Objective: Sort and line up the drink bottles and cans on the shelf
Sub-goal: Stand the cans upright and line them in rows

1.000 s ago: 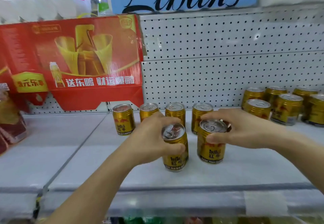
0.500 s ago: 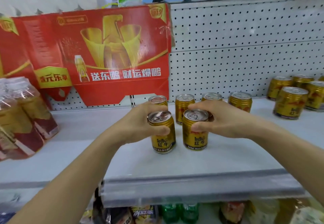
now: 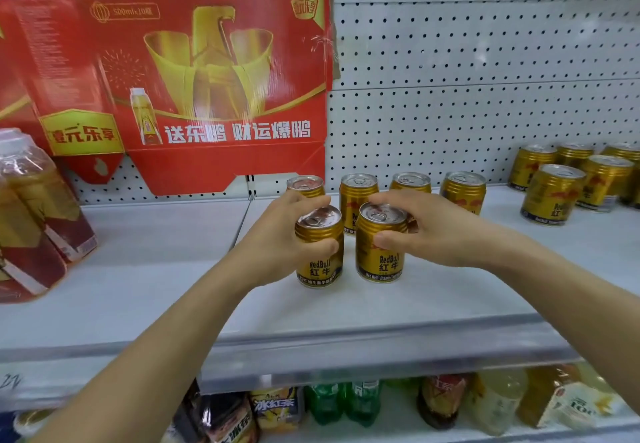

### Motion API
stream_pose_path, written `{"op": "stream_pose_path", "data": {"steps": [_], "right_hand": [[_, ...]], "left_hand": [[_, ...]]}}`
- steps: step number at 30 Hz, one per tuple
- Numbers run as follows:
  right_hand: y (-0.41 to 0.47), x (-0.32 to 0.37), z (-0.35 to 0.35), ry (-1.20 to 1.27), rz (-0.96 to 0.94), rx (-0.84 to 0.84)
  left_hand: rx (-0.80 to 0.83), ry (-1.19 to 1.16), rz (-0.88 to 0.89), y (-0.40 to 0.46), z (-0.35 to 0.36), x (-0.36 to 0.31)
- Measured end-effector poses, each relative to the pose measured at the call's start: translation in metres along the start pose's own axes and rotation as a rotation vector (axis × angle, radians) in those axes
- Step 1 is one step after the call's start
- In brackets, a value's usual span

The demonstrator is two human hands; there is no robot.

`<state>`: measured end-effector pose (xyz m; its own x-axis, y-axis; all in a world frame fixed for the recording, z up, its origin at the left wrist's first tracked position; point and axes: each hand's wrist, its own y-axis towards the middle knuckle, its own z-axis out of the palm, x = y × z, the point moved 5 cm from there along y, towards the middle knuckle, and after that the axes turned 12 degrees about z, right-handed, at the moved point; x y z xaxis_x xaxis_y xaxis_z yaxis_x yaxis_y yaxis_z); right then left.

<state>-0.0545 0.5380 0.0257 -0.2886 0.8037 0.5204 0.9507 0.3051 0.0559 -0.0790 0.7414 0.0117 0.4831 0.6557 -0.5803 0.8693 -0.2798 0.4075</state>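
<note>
Judging by the shelf (image 3: 433,300), the sorting is partly done: a far row of four gold cans (image 3: 464,191) is lined up against the pegboard (image 3: 485,96), and a second, nearer row is being started. One can (image 3: 319,246) is gripped by the left hand (image 3: 277,245) and a second can (image 3: 380,243) by the right hand (image 3: 436,231), both upright and just beside each other on the shelf. Left to be done: a loose cluster of cans (image 3: 554,194) at the far right and the wrapped bottles (image 3: 34,214) at the left
</note>
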Motion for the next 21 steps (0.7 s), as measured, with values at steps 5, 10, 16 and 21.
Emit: {"op": "stream_pose_path", "data": {"steps": [5,10,16,21], "right_hand": [[-0.001,0.000,0.001,-0.010,0.006,0.004],[0.002,0.003,-0.001,0.016,-0.020,0.011],[0.004,0.004,0.001,0.053,-0.022,-0.001],[0.005,0.005,0.004,0.108,-0.029,-0.067]], "left_hand": [[-0.036,-0.050,-0.035,-0.005,-0.003,0.007],[0.045,-0.004,-0.025,0.002,-0.003,0.006],[0.025,-0.026,-0.045,0.003,-0.005,0.008],[0.046,-0.076,-0.054,0.005,-0.012,0.010]]}}
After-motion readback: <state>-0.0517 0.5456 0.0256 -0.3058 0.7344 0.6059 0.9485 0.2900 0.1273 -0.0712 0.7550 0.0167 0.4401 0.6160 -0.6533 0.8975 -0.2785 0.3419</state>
